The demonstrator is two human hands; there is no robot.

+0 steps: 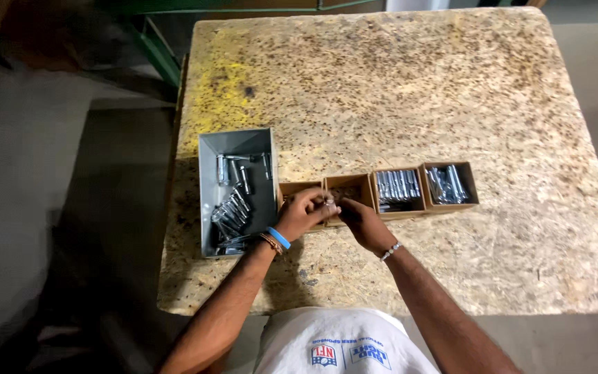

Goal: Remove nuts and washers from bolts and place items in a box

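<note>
Small metal piece (pixel 329 202) pinched at frame centre, mostly hidden by my fingertips; kind unclear. My left hand (pixel 301 215) and right hand (pixel 363 223) meet over two small cardboard boxes (pixel 349 187), fingers curled tight around it. Right of them, two more boxes of bolts (pixel 398 187). Left, grey metal bin (pixel 237 190) with loose bolts. Chipboard table (pixel 417 90).
</note>
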